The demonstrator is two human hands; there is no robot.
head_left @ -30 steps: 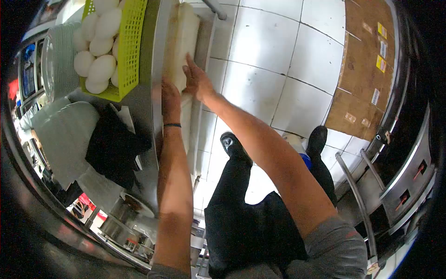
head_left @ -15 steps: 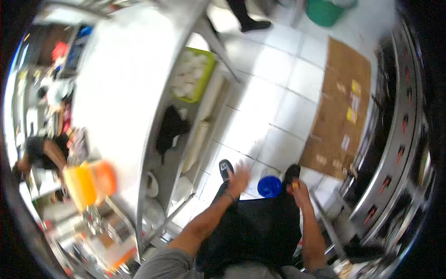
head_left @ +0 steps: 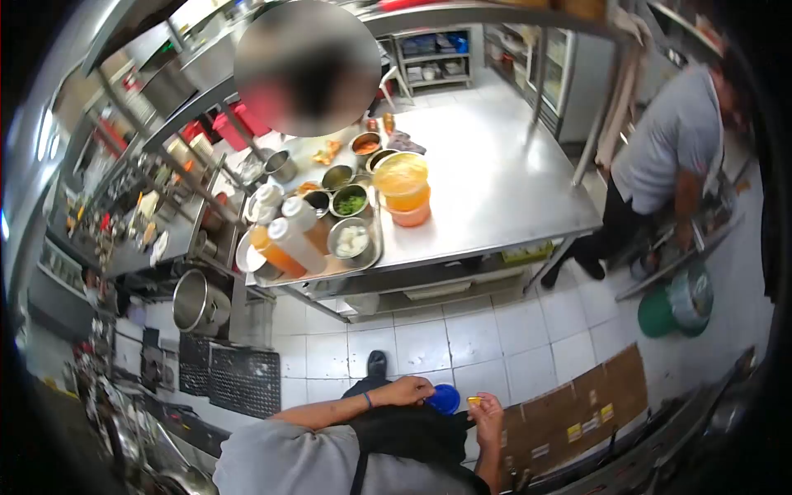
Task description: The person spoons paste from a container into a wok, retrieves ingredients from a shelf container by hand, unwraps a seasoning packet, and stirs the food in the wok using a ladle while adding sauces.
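Note:
My left hand [head_left: 412,390] is in front of my dark apron, fingers drawn together at the edge of a round blue thing [head_left: 446,400]. Whether the fingertips touch it or hold something small, I cannot make out. My right hand [head_left: 489,415], to the right of the blue thing, pinches a small yellow object [head_left: 474,400] between thumb and fingers; its kind is too small to tell. The blue thing appears below and between my hands, over the white tiles.
A steel table [head_left: 495,190] ahead carries squeeze bottles [head_left: 297,245], metal pots and stacked orange tubs [head_left: 403,186]. Flattened cardboard [head_left: 544,433] lies on the floor at right. A person [head_left: 668,148] bends beside a green bin [head_left: 664,312]. A black mat [head_left: 245,381] lies left.
My view has swung left toward the table. My left hand, spread and blurred before, now has its fingers together near the blue thing. The right hand still holds the yellow object.

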